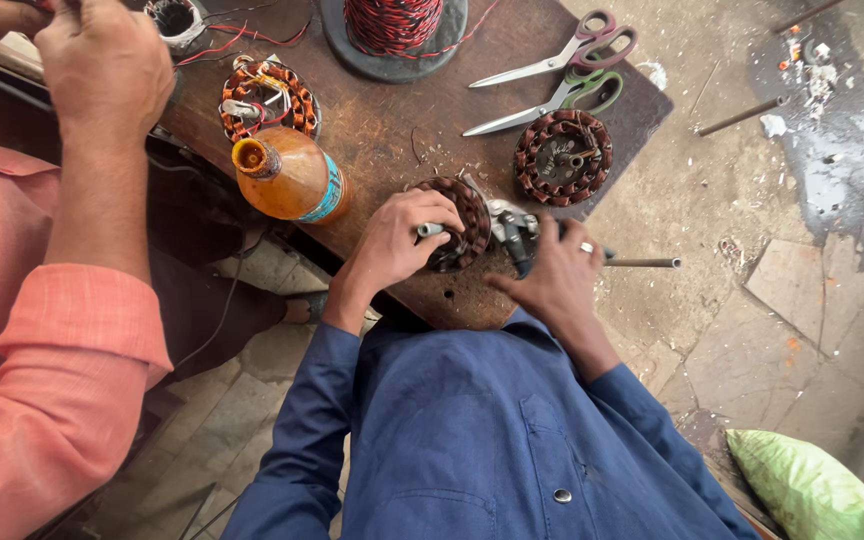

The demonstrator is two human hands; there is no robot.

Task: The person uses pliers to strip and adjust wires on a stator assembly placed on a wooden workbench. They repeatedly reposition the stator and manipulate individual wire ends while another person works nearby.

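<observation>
At the far left a co-worker's arm in a salmon-pink sleeve (62, 380) reaches up the frame; that person's hand (102, 60) pinches something small near the top edge, too cut off to make out. Just right of it, on the worn, dark brown wooden table (392, 130), lies a round wound coil (269, 98) with orange and red wire and pale sleeving. Below it an orange plastic bottle (292, 175) lies tilted, its open neck toward the left.

The person in the blue shirt (472, 430) works at the table's near edge. The left hand (397, 240) is clenched around a round, ribbed coil core (460, 222) of rusty brown metal, standing on edge, with a short grey shaft poking out between the fingers. The right hand (557, 275), a ring on one finger, is closed over a grey metal clamp (512, 230) just beside the core; the palm hides most of it. A thin metal rod (642, 262) sticks out rightward past the table edge.

Farther up sits a second coil core (562, 157), lying flat, and above it two pairs of scissors (552, 70) with pink and green handles. A spool of red-and-black wire (392, 25) is cut off by the top edge. Right of the table lies cracked, dusty concrete floor (752, 220), with a green sack (812, 490) in the lower corner.
</observation>
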